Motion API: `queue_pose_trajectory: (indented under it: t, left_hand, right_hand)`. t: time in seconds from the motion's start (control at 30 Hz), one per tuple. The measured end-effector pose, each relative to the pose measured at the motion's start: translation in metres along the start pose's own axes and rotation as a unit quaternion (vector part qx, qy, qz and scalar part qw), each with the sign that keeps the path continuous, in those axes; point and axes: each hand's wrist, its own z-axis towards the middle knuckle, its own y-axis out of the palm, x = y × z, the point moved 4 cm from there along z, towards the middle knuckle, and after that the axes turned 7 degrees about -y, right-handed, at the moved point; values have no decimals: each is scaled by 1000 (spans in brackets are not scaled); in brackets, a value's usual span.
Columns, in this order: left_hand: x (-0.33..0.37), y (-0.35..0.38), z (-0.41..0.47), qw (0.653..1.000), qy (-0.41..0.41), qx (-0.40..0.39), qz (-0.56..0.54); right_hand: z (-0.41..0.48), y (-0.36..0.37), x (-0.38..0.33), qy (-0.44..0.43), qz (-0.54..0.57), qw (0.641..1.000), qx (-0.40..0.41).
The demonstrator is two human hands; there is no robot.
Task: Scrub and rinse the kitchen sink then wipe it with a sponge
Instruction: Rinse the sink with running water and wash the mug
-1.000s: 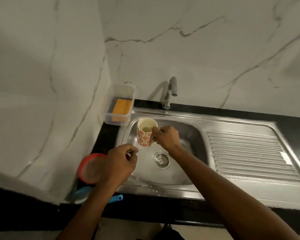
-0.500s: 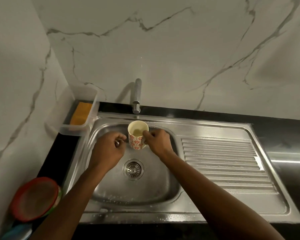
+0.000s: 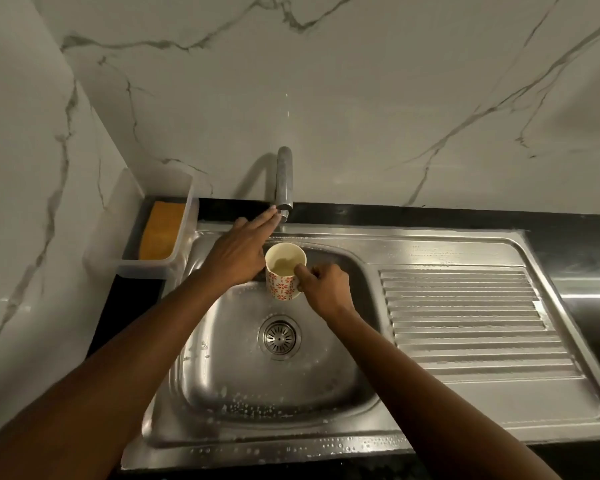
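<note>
Head view: right hand (image 3: 323, 289) grips mug (image 3: 284, 271) over sink (image 3: 222, 393); left hand (image 3: 239, 251) flat, fingers seemingly touching tap (image 3: 284, 181).

This is a home kitchen. A stainless steel sink (image 3: 222, 344) with a ribbed draining board (image 3: 465, 317) is set into a dark table (image 3: 430, 211) under a tap (image 3: 284, 178), against marble-veined wall panels (image 3: 361, 98), with a sponge (image 3: 162, 230) in a clear plastic tub (image 3: 184, 199) in the corner.

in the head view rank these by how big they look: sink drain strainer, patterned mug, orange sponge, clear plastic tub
1. clear plastic tub
2. orange sponge
3. patterned mug and sink drain strainer: close in apparent size, and the mug is held nearer the camera, so no firm order.
</note>
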Motion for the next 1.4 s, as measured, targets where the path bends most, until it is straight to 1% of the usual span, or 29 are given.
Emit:
queue_pose_trajectory:
  t: [0.07,0.17,0.27,0.33,0.4,0.5,0.57,0.67,0.73,0.8,0.9,0.97,1.27,1.4]
  left_hand:
    - [4,-4,13,995,39,-22,87]
    - [6,-4,29,980,79,-12,183]
    - [7,-5,35,976,76,-5,204]
    - [5,-5,37,976,60,0,208]
    - [-5,1,36,983,13,-16,181]
    - [-23,13,27,986,-62,-96,118]
    - [-28,12,24,985,-70,-122,100]
    - [-28,0,23,985,-58,-129,99]
    - [-30,-3,17,986,-65,-135,72]
    - [-30,-4,6,990,-71,-115,28]
    - [-27,-3,-13,995,-84,-41,-31]
    - [-28,2,-27,993,-92,-10,-67]
    - [-15,-2,-71,974,-105,61,-193]
    - [-8,-9,-78,965,-115,88,-219]
  right_hand:
    - [2,1,-1,7,4,1000,7]
    - [4,4,-2,15,14,1000,16]
    - [5,7,-3,18,20,1000,16]
    - [6,8,-4,16,17,1000,16]
    - [7,8,-3,12,12,1000,18]
    - [9,8,-4,11,15,1000,24]
    - [10,6,-5,11,19,999,27]
    - [10,4,-5,5,12,1000,26]
    - [11,4,-4,2,14,1000,22]
    - [10,4,-4,-1,16,1000,19]
    - [10,4,-5,0,14,1000,26]
    - [10,3,-6,-2,14,1000,25]
    - [4,-5,-15,-29,20,999,27]
    - [3,-7,-20,-39,15,999,34]
